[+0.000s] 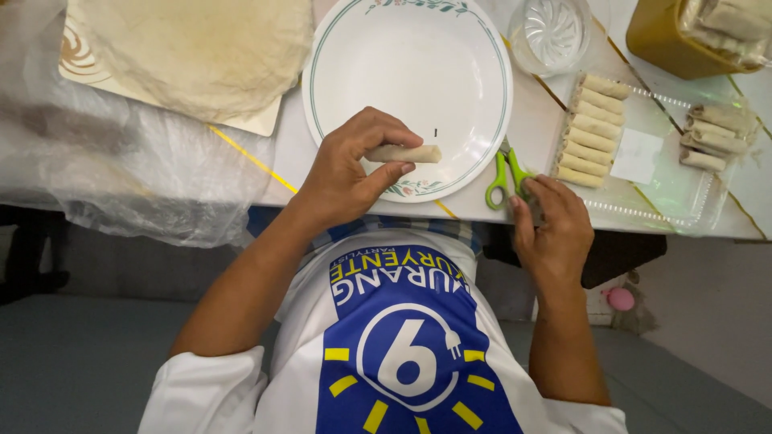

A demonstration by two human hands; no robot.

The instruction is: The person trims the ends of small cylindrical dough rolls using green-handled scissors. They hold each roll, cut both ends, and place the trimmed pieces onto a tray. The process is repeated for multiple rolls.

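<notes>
Head view, looking down at a table edge. The left hand (350,165) pinches a small rolled wrap, the roll (406,153), between thumb and fingers, holding it level just above the near rim of a white plate (362,48); the grip is closed lightly, apparently to keep the roll from unwinding. The right hand (555,225) rests at the near table edge, fingers curled loosely beside the green-handled scissors (505,178); whether it grips them or anything else cannot be told. To the right, a clear tray (667,193) holds finished rolls (591,133) laid side by side in a neat column, which keeps them from sticking or unrolling; a few more (716,137) lie at its far right. A stack of thin round wrappers (193,48) sits at far left on a board, over a sheet of plastic film (96,161) that drapes off the table. A glass bowl (551,32) stands beyond the plate, within dipping reach. A yellow tub (667,40) stands at far right.
</notes>
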